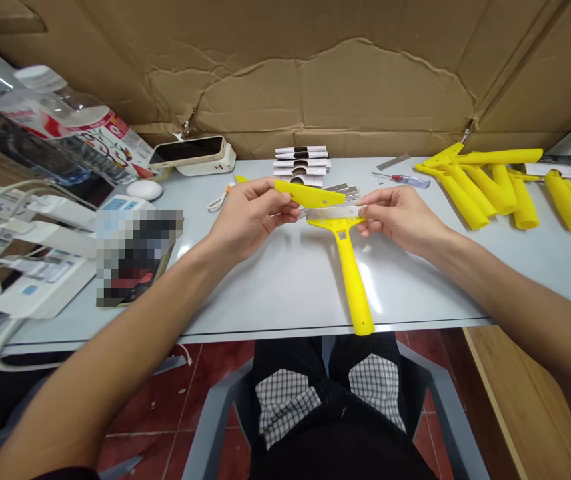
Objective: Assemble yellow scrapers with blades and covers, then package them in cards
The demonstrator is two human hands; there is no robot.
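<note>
My left hand is closed, pinching a long yellow plastic strip with small holes, held slantwise above the table. Just below it lies a yellow scraper, its handle pointing toward me and reaching the table's front edge. A flat metal blade rests across the scraper's wide head. The fingers of my right hand grip the right end of the head and blade. Behind the strip, several loose metal blades are partly hidden.
Stacked white blade packs stand at the back. A screwdriver and a single blade lie right of them. Several yellow scraper handles are piled at right. Phones, a power strip with cables and bottles crowd the left.
</note>
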